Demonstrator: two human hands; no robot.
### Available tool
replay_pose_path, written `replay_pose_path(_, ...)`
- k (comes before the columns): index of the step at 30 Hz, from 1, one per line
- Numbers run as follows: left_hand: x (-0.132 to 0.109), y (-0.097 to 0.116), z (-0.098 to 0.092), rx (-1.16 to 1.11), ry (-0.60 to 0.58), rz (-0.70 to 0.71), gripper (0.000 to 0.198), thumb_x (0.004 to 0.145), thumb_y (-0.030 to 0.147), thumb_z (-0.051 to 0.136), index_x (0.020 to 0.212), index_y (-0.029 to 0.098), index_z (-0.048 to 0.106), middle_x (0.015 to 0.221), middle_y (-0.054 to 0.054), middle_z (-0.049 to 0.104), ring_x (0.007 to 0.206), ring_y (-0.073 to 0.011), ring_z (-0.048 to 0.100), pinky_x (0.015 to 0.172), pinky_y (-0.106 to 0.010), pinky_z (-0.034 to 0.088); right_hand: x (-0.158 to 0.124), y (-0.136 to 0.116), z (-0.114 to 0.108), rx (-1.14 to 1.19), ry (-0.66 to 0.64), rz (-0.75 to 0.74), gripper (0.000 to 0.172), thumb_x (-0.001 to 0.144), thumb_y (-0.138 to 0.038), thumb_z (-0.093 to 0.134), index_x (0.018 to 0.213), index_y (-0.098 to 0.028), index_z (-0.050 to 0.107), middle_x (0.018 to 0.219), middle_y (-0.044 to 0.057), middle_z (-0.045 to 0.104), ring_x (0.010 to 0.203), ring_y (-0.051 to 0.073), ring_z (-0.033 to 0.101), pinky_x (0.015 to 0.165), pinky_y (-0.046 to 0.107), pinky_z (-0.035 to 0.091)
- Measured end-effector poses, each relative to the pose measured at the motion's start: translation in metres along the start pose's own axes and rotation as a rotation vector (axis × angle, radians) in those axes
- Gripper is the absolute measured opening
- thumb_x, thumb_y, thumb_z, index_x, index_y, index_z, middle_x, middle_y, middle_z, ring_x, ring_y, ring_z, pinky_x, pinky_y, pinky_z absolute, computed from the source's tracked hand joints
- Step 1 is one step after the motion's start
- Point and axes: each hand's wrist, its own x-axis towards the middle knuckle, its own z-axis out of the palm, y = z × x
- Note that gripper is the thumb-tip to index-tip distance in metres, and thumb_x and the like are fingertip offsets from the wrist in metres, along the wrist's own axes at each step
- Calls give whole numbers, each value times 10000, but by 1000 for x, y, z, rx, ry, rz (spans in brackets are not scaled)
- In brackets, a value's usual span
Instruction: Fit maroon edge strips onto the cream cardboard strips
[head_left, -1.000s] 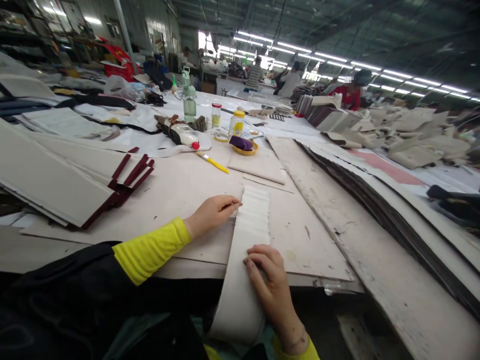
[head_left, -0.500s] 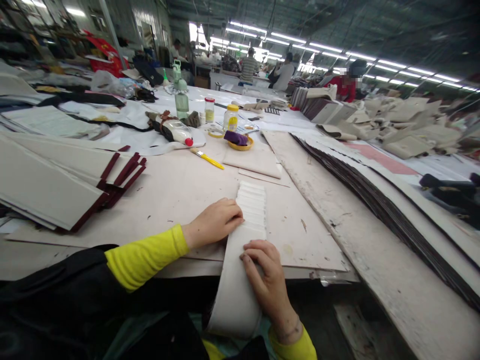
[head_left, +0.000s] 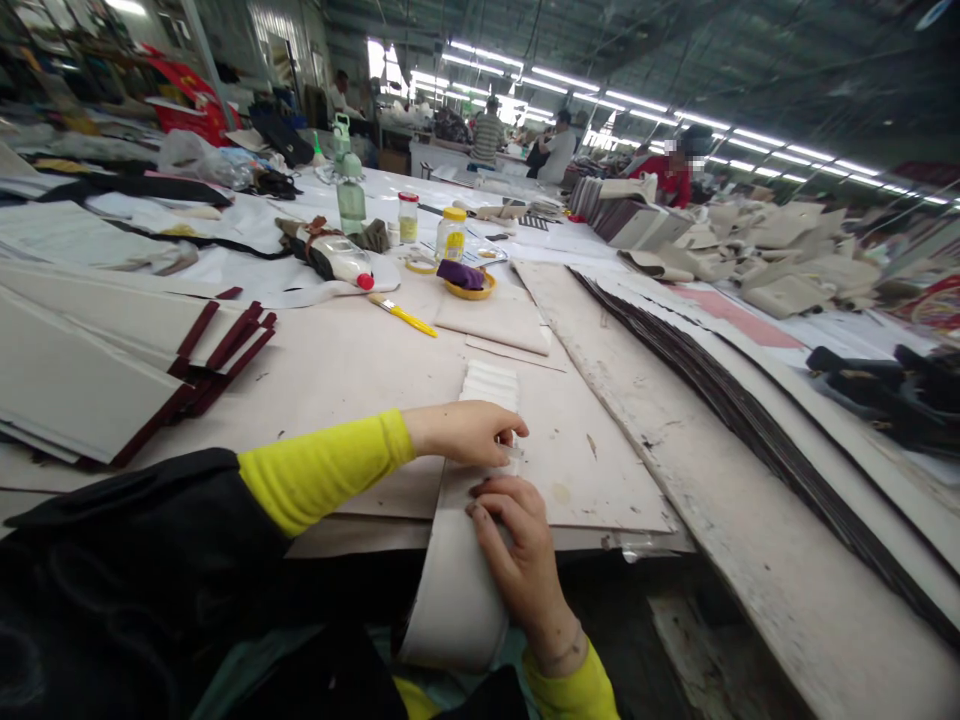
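Note:
A long white strip of sheet material runs over the table's front edge and curves down toward my lap. Its far end has several crosswise ridges or pleats. My left hand reaches across it just below the visible ridges, its bent fingers and thumb closed at the strip's right edge. Part of the ridged section is hidden under that hand. Closer to me, my right hand lies over the strip's right side with curled fingers pressed on its surface; its thumb is mostly hidden.
Maroon-edged white panels are stacked at left. Beyond my hands lie a yellow-handled brush, a yellow dish with purple cloth, and a yellow-lidded jar. Dark-edged layered sheets extend along the right. Several people are farther back.
My left hand has moved rightward across the strip, from its left edge to its right edge. My right hand stays at about the same spot on the strip. The view has shifted slightly.

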Motion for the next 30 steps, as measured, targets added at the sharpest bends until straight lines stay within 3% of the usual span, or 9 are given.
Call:
replay_pose_path(3,2,1,7,104,13,29,437,692,105,519,1128,132,533,1109,-71,584,984,-175,539,835,-236,404,0,-1,-1,8,6,-4,95,800,-152,486,791,-207,564,870,32,575,896,172,504,809,353,380)
replay_pose_path(8,-5,-1,20,178,135,90,307,728,94,506,1021,128,589,1028,-71,569,963,-174,520,863,-255,394,1,-1,0,24,17,-9,87,798,-151,494,795,-203,563,855,31,576,891,171,503,808,354,379)
replay_pose_path(17,-20,-2,40,379,235,251,160,839,142,432,930,135,564,907,-63,527,852,-165,472,778,-270,387,-1,-1,2,33,42,-17,93,793,-133,500,822,-206,552,864,27,567,908,172,489,822,368,384)
replay_pose_path(22,-23,-6,47,467,265,257,144,848,180,444,950,157,543,910,-52,511,850,-182,452,759,-307,381,-4,1,2,18,121,18,116,795,-124,478,862,-209,521,886,38,545,912,174,490,808,365,419)
replay_pose_path(26,-24,-7,47,430,325,190,176,887,229,389,940,162,542,922,-44,513,862,-173,453,760,-299,383,2,8,-4,-105,245,114,288,796,-164,467,1081,-197,441,1008,80,519,986,200,480,847,413,426)
replay_pose_path(30,-24,-9,47,370,366,139,210,889,297,392,933,151,537,928,-53,514,874,-175,456,772,-304,382,15,13,-8,-160,136,110,432,796,-140,420,1220,-172,344,1135,115,491,1074,205,456,913,436,404)
